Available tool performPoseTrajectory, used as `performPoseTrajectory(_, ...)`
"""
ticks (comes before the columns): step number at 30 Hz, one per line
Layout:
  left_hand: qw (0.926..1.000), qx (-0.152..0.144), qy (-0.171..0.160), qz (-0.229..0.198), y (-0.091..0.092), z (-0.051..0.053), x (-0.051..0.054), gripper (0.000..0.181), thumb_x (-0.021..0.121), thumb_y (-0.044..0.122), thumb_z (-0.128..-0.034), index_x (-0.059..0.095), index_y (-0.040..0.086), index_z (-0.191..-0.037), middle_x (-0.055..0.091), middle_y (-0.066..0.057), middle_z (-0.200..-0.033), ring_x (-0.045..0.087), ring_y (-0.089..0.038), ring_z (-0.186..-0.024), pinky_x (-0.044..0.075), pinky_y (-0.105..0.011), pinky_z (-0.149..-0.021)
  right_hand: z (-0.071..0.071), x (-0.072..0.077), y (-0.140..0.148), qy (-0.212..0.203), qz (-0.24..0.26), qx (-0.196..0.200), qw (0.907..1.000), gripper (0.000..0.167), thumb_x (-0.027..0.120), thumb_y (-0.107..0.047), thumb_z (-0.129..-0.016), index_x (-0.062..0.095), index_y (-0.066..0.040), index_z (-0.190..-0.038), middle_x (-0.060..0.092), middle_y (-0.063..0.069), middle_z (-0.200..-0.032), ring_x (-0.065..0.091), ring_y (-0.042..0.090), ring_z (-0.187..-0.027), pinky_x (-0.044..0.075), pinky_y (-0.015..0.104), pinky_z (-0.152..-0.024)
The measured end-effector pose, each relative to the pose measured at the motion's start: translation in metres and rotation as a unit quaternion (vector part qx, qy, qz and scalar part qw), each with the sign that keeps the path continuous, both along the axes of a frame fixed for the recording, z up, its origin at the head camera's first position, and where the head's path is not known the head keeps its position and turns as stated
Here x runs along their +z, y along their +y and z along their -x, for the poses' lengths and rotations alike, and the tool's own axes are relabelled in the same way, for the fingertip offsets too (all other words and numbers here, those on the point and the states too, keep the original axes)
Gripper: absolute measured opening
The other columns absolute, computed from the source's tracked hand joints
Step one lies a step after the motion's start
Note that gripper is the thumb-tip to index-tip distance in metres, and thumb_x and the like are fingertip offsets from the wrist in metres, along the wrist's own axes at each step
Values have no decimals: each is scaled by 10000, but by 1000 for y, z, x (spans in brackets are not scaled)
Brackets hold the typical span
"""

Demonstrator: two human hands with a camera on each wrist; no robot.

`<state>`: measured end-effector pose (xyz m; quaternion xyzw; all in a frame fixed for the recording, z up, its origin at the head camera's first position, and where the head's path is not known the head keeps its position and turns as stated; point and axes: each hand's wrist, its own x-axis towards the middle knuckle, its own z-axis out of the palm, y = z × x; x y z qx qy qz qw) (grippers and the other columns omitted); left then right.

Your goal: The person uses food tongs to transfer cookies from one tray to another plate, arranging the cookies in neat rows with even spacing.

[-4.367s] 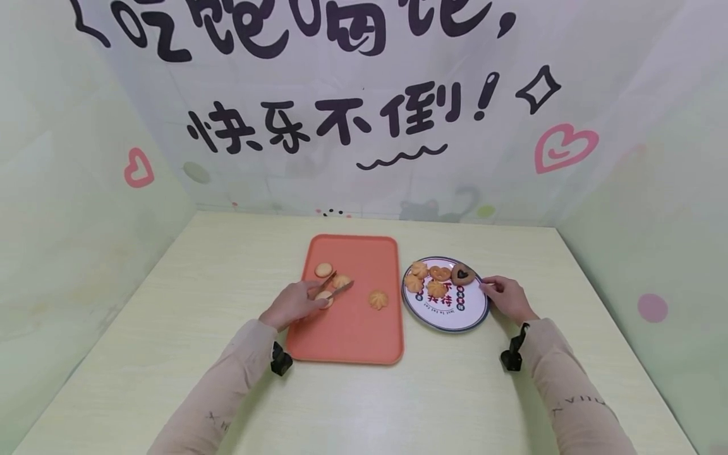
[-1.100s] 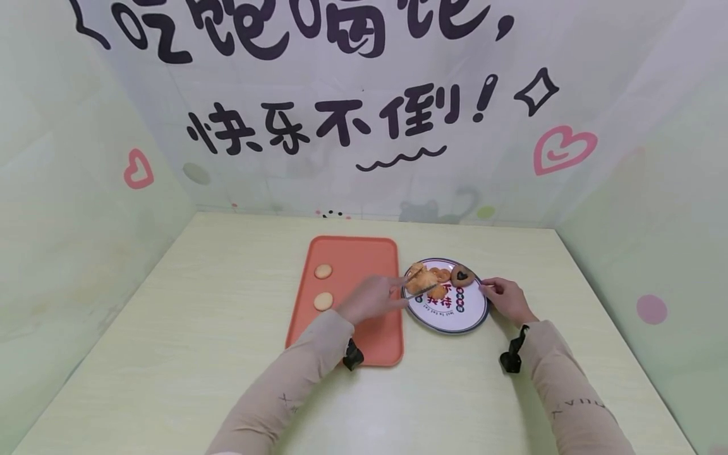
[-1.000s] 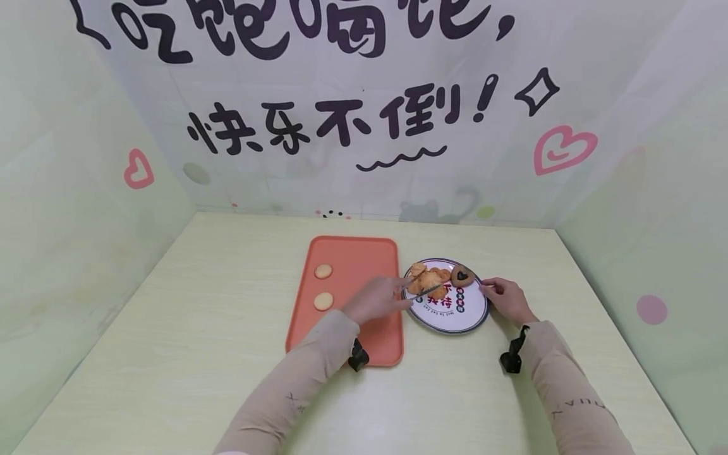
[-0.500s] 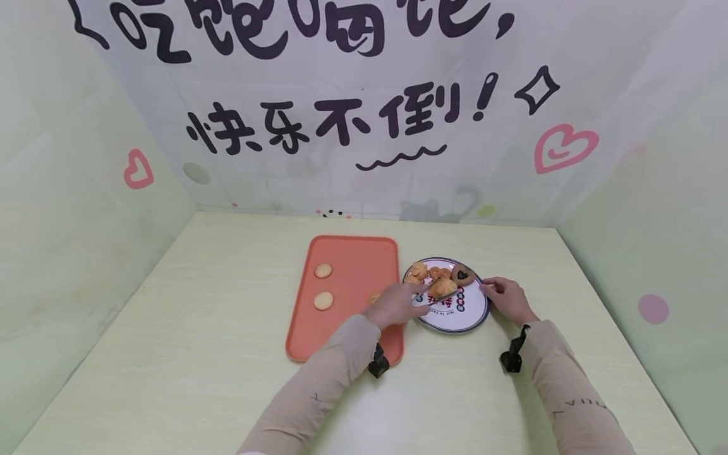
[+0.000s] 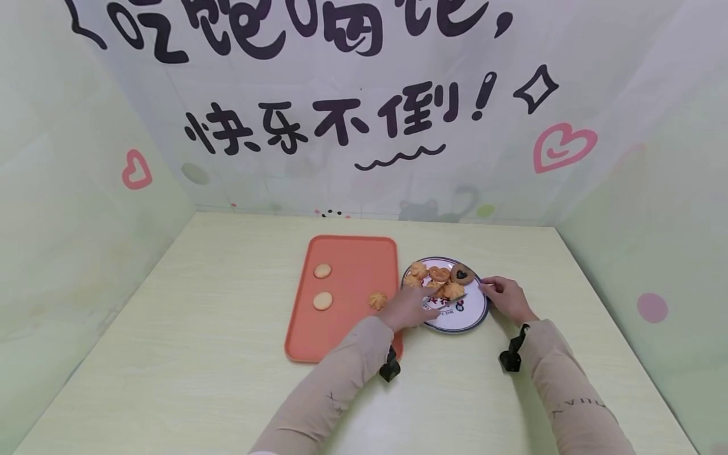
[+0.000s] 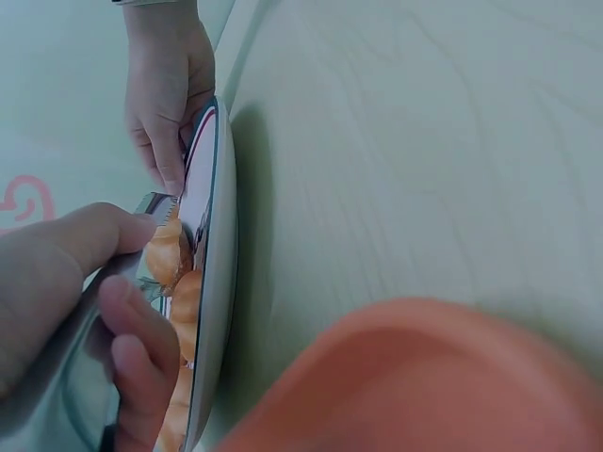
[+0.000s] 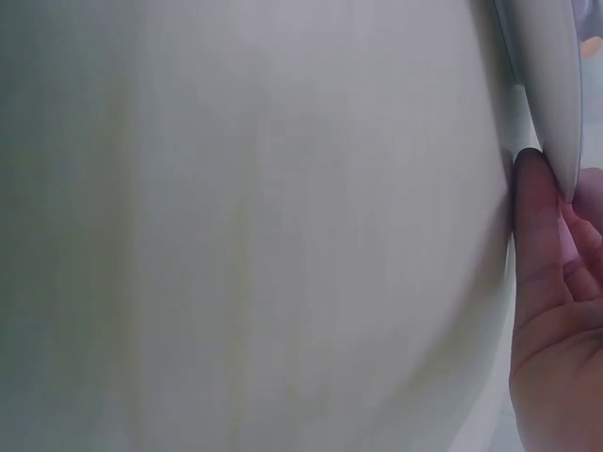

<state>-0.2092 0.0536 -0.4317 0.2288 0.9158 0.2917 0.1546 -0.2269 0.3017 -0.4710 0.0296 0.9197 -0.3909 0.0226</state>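
Observation:
My left hand (image 5: 406, 308) holds metal tongs (image 5: 453, 301), their tips around a flower-shaped cookie (image 5: 454, 291) over the plate (image 5: 469, 316). Whether that cookie touches the plate is unclear. In the left wrist view, thumb and fingers wrap the tongs (image 6: 57, 386), and the cookie (image 6: 165, 254) sits at their serrated end. My right hand (image 5: 509, 299) pinches the plate's right rim, thumb above and a finger beneath, as the right wrist view shows. Also on the plate are several flower-shaped cookies (image 5: 418, 270), a pretzel-shaped cookie (image 5: 439, 273) and a brown cookie (image 5: 462, 274) with a dark heart.
Left of the plate lies an orange-red tray (image 5: 307, 344). On it are two round pale cookies, one farther back (image 5: 322, 271) and one nearer (image 5: 322, 301), and a flower-shaped cookie (image 5: 378, 300) by my left hand. Walls enclose the table's back and sides.
My left hand picked a flower-shaped cookie off the tray with the tongs and carried it right, over the plate. In the last second it moved farther right. My right hand stayed at the rim.

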Motion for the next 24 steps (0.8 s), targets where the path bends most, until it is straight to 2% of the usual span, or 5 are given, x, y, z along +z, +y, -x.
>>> performPoseTrajectory(5, 9993, -94, 303, 203, 4, 0, 0, 531, 623, 334, -819, 478, 148, -1295, 578, -34, -1156, 524, -42, -473, 418, -171, -541, -1, 1, -1, 4, -20, 6, 10000, 387, 500, -242, -912, 537, 59, -1152, 584, 126, -877, 492, 164, -738, 416, 248, -626)
performPoseTrajectory(12, 9983, -70, 375, 446, 9, -2, -1, 530, 613, 351, -824, 480, 147, -1294, 661, 8, -865, 461, -60, -424, 384, -196, -507, -1, 2, -1, 144, -146, 40, 9998, 378, 504, -233, -910, 545, 66, -1137, 592, 130, -867, 494, 175, -736, 407, 261, -632)
performPoseTrajectory(17, 9984, -3, 361, 438, 12, -2, -4, 533, 622, 353, -815, 484, 154, -1291, 614, 17, -1086, 583, -62, -721, 437, -201, -684, -1, 1, 0, 152, -134, 58, 9998, 386, 504, -239, -910, 540, 68, -1141, 598, 138, -882, 505, 167, -744, 418, 251, -629)
performPoseTrajectory(20, 9975, -18, 502, 503, 14, -3, -4, 533, 630, 351, -808, 493, 148, -1282, 548, 18, -1202, 542, -68, -940, 409, -209, -809, -1, 0, 1, 144, -125, 59, 9998, 388, 504, -242, -910, 540, 67, -1142, 597, 138, -884, 505, 168, -741, 418, 251, -625)
performPoseTrajectory(24, 9959, 33, 621, 661, 17, -4, -2, 523, 631, 345, -807, 504, 146, -1273, 570, 8, -1172, 555, -96, -952, 416, -209, -804, 0, -1, 1, 146, -138, 55, 9998, 375, 505, -230, -910, 543, 64, -1139, 595, 132, -876, 500, 170, -731, 412, 255, -624)
